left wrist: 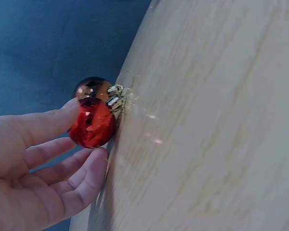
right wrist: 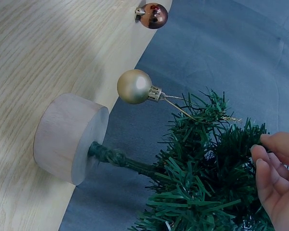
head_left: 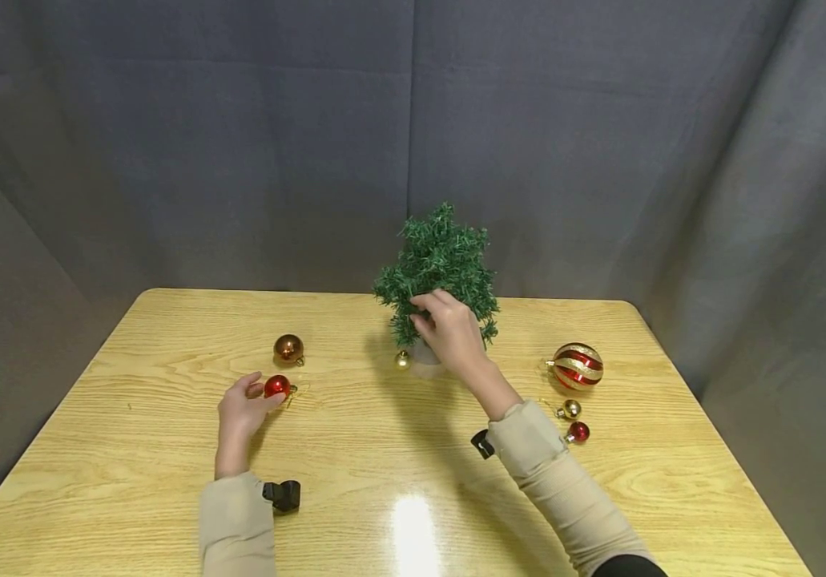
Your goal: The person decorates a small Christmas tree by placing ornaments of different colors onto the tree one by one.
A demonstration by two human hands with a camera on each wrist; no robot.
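My left hand (head_left: 241, 410) curls round a shiny red Christmas ball (head_left: 277, 386) on the left of the table. In the left wrist view, the thumb overlaps the red ball's side and bent fingers lie below it. My right hand (head_left: 451, 330) is at the front of a small green artificial Christmas tree (head_left: 441, 248), with a gap between thumb and index finger. Its fingertips are right at the branch tips in the right wrist view. A matte gold ball (right wrist: 134, 86) hangs low on the tree, its cord loop over a branch.
A brown ball (head_left: 288, 349) lies behind the red one. At the right are a large red-and-gold striped ball (head_left: 577, 366), a small gold ball (head_left: 571, 409) and a small red ball (head_left: 578, 432). The tree's round base (right wrist: 70, 137) stands on the wooden table (head_left: 355, 481); grey curtains (head_left: 276, 160) surround it.
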